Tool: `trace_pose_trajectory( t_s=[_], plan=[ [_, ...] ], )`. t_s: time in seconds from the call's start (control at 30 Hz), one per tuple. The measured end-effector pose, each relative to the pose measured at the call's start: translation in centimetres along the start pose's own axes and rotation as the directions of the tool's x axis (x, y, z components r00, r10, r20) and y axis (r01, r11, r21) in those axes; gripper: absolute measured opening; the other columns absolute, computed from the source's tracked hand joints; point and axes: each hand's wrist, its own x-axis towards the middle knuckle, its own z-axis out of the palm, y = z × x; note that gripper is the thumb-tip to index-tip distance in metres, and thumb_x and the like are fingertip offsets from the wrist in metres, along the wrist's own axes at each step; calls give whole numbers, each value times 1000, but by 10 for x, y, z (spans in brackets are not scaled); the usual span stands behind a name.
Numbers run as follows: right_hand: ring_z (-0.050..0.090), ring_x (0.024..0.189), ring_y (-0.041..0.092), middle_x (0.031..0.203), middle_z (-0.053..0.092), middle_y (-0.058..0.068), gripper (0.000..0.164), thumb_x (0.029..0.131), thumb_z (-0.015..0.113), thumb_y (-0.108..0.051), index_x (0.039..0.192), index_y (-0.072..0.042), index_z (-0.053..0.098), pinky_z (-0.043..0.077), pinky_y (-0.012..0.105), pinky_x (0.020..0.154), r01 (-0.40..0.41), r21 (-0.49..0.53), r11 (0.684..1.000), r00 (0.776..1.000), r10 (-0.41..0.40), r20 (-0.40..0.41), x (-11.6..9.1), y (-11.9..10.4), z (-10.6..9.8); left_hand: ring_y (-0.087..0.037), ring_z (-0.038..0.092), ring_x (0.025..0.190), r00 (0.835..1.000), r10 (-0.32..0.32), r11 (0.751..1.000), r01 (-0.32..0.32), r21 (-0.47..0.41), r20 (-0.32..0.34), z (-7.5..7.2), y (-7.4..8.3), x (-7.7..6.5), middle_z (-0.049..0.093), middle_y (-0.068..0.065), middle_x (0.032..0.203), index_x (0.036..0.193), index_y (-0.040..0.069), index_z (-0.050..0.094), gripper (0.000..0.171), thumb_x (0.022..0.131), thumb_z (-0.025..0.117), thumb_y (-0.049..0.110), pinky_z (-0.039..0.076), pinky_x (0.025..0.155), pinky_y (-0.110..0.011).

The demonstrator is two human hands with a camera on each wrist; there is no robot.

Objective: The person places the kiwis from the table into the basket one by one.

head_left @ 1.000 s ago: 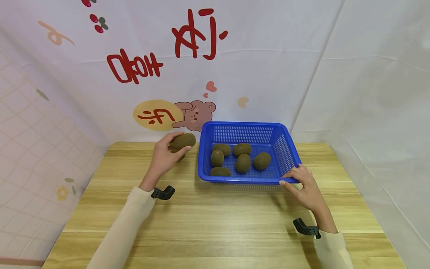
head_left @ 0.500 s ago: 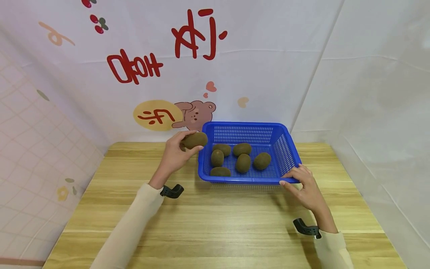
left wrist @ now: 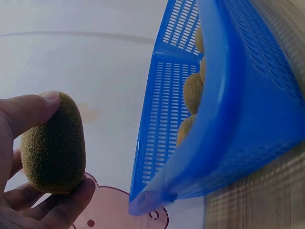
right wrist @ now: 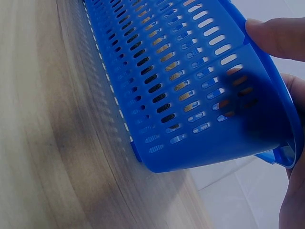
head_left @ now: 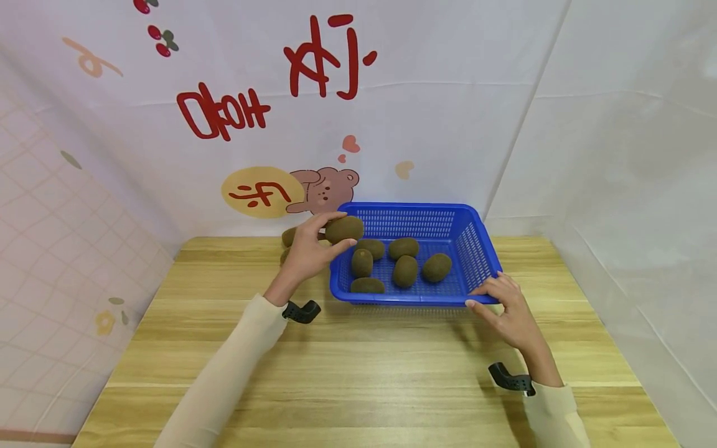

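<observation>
My left hand (head_left: pixel 311 249) grips a brown fuzzy kiwi (head_left: pixel 344 230) between thumb and fingers, above the left rim of the blue plastic basket (head_left: pixel 414 300). In the left wrist view the held kiwi (left wrist: pixel 53 143) is upright, apart from the basket wall (left wrist: pixel 267 109). Several kiwis lie on the basket floor, among them one kiwi (head_left: pixel 437 267) at the right. At the basket's front right corner my right hand (head_left: pixel 508 312) holds the rim, fingers inside and thumb (right wrist: pixel 276 37) on the outer side.
Behind my left hand, more kiwis (head_left: pixel 289 237) lie on the wooden table (head_left: pixel 358 379), partly hidden. A white printed cloth (head_left: pixel 448 124) hangs along the table's back edge. Each wrist wears a black camera mount (head_left: pixel 302 312).
My left hand has carried the kiwi rightward from beside the basket to over its left rim, uncovering kiwis on the table behind. My right hand keeps its hold on the corner.
</observation>
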Motion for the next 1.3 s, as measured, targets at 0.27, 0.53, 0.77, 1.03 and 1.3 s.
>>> trace_pose_trajectory(
  t_s=[0.27, 0.53, 0.77, 1.03, 1.3],
  plan=[
    [56, 99, 8, 87, 70, -6, 20, 81, 82, -2, 89, -19, 75, 25, 57, 117, 6, -2, 1000, 1000, -6, -1, 1, 0, -1, -22, 63, 114, 999, 7, 999, -9, 32, 50, 11, 3, 11, 65, -5, 133, 138, 17, 63, 56, 87, 84, 29, 57, 92, -44],
    [56, 99, 8, 87, 71, -5, 19, 82, 82, -3, 89, -19, 75, 25, 55, 118, -1, -5, 1000, 1000, 1, 3, 1, 1, 0, -21, 60, 122, 992, -15, 997, 5, 76, 122, 20, 6, 17, 65, -2, 137, 137, 13, 63, 56, 88, 83, 31, 51, 102, -43],
    [57, 99, 8, 87, 71, -2, 17, 82, 82, -3, 90, -18, 76, 24, 53, 118, -3, -1, 1000, 1000, 3, 0, -1, 2, 0, -21, 61, 122, 984, -8, 994, -12, 112, 178, 31, 9, 21, 64, -4, 138, 137, 15, 64, 53, 89, 82, 32, 53, 100, -40],
    [56, 100, 8, 89, 71, -7, 24, 82, 82, -4, 91, -25, 75, 24, 54, 118, -9, 1, 1000, 1000, 9, 4, -2, 4, 1, -20, 63, 119, 975, -4, 993, -23, 119, 223, 40, 13, 23, 64, -4, 137, 137, 15, 63, 53, 90, 81, 30, 55, 97, -39],
    [56, 100, 8, 89, 70, -8, 25, 82, 82, -4, 90, -26, 74, 24, 54, 118, -7, 0, 1000, 1000, 7, 5, -1, 6, 1, -22, 62, 113, 973, 3, 993, -30, 117, 229, 41, 15, 24, 64, -4, 128, 140, 15, 62, 53, 91, 80, 30, 57, 96, -38]
  ],
)
